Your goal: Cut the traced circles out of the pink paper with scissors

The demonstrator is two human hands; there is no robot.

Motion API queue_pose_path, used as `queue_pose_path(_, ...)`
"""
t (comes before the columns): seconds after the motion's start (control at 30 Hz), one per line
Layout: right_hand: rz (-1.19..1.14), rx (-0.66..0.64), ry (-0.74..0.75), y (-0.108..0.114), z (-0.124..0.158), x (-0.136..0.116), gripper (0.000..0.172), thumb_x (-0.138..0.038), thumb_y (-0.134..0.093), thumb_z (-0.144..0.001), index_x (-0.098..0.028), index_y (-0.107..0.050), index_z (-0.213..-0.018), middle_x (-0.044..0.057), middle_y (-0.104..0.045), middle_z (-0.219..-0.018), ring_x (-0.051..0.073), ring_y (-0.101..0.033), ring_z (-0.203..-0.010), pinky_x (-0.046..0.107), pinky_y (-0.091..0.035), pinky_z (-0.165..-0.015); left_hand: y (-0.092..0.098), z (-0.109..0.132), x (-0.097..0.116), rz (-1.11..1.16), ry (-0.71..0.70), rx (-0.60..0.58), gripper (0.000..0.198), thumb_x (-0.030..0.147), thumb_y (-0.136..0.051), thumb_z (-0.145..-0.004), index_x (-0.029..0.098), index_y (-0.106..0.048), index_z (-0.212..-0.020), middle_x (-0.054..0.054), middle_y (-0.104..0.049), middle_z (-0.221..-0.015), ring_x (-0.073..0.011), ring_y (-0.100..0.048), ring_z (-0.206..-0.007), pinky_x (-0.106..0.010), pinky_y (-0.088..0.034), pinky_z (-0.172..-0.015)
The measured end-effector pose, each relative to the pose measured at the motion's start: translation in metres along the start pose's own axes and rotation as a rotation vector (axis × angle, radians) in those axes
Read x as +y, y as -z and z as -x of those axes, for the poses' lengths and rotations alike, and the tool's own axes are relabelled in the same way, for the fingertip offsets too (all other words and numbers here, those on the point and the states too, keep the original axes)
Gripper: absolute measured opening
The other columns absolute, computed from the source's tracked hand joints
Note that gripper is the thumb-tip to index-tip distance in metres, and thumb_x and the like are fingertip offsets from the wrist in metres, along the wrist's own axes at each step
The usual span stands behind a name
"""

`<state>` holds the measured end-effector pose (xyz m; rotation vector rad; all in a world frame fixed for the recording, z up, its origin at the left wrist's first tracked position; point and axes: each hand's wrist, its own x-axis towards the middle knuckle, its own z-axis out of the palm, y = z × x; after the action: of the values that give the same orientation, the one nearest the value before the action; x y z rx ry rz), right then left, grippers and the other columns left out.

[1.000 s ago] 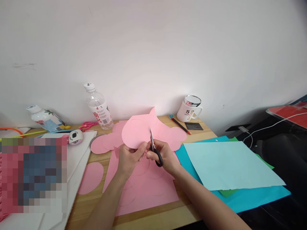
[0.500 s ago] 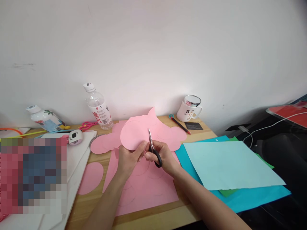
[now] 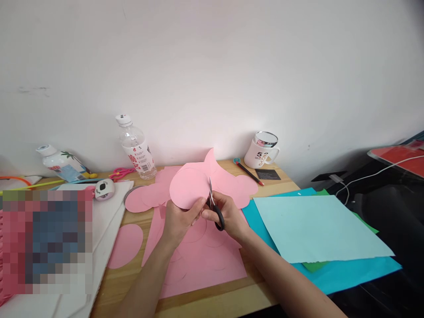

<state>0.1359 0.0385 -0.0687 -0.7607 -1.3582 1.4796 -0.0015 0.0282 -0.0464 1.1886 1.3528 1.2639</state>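
My left hand (image 3: 180, 218) pinches the lower edge of a rounded pink paper piece (image 3: 188, 187), raised over the other pink sheets. My right hand (image 3: 227, 216) grips black-handled scissors (image 3: 218, 217), their blades pointing up beside the right edge of that piece. Under both hands lies a large pink sheet (image 3: 202, 274) with faint pencil curves. Pink cut pieces (image 3: 141, 198) lie to the left of the hands, and more pink paper (image 3: 236, 187) spreads to the right. A separate pink oval (image 3: 127, 245) rests on the table at the lower left.
Behind are a clear bottle (image 3: 137, 152), pink scissors (image 3: 121, 173), a white mug (image 3: 260, 152), a pencil (image 3: 250, 173) and a dark card (image 3: 270, 174). Light blue paper (image 3: 318, 227) over blue and green sheets is at the right. A second bottle (image 3: 64, 165) stands far left.
The held pink piece has turned slightly and shifted right, now looking rounder. The scissors have moved a little right and stand more upright.
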Motion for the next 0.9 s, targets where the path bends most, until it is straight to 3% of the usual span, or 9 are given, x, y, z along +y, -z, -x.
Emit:
queue_pose_path(0.17, 0.022, 0.004, 0.006, -0.0005, -0.0005, -0.0031, 0.042, -0.05, -0.08, -0.061, -0.017, -0.057, -0.073, -0.005, -0.044, -0.057, 0.01, -0.035, -0.054, 0.024, -0.028, -0.051, 0.0006, -0.0003, -0.0001, 0.013, 0.011, -0.008, 0.028, 0.034, -0.07, -0.063, 0.015, -0.056, -0.048, 0.008, -0.036, -0.033, -0.0058, -0.033, -0.032, -0.021, -0.026, -0.033)
queue_pose_path(0.43, 0.036, -0.006, -0.021, 0.0014, 0.0005, -0.0016, 0.042, -0.052, -0.078, -0.063, -0.016, -0.061, -0.076, -0.002, -0.049, -0.062, 0.011, -0.039, -0.057, 0.024, -0.027, -0.051, 0.0011, -0.0001, 0.0027, 0.026, -0.017, -0.017, 0.033, 0.03, -0.067, -0.063, 0.017, -0.048, -0.04, 0.006, -0.037, -0.033, -0.0055, -0.034, -0.033, -0.02, -0.028, -0.034)
queue_pose_path(0.9, 0.08, 0.036, -0.058, -0.0004, 0.0012, -0.0058, 0.038, -0.047, -0.077, -0.065, -0.017, -0.054, -0.067, -0.004, -0.045, -0.053, 0.01, -0.035, -0.051, 0.023, -0.027, -0.047, 0.001, 0.0001, 0.0004, 0.042, -0.041, -0.019, 0.038, 0.029, -0.065, -0.066, 0.018, -0.042, -0.038, 0.007, -0.037, -0.033, -0.0044, -0.034, -0.033, -0.02, -0.027, -0.035)
